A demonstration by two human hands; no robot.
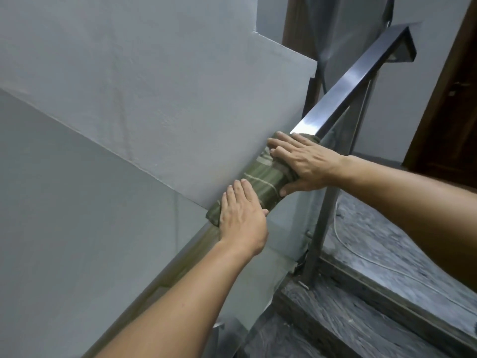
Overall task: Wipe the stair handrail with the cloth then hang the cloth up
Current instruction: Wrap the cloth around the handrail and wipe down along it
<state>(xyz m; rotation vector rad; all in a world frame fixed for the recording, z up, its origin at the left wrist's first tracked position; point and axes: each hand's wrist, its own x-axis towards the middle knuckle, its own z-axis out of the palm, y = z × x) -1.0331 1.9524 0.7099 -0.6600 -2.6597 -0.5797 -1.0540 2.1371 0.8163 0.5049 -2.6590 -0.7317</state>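
Observation:
A square steel handrail (343, 91) runs from bottom left up to the top right, ending in a bent corner. An olive-green cloth (263, 179) with pale stripes is draped over the rail at mid-frame. My left hand (242, 215) lies flat on the lower end of the cloth, fingers together, pressing it onto the rail. My right hand (302, 161) covers the upper end, fingers over the top and thumb under the near side, gripping cloth and rail. The rail under the cloth is hidden.
A grey wall (116, 112) stands close on the far side of the rail. A glass panel (291, 228) and a steel post (320, 228) sit below the rail. Dark marble steps (361, 306) lie at lower right, with a white cable. A brown door (449, 112) is at right.

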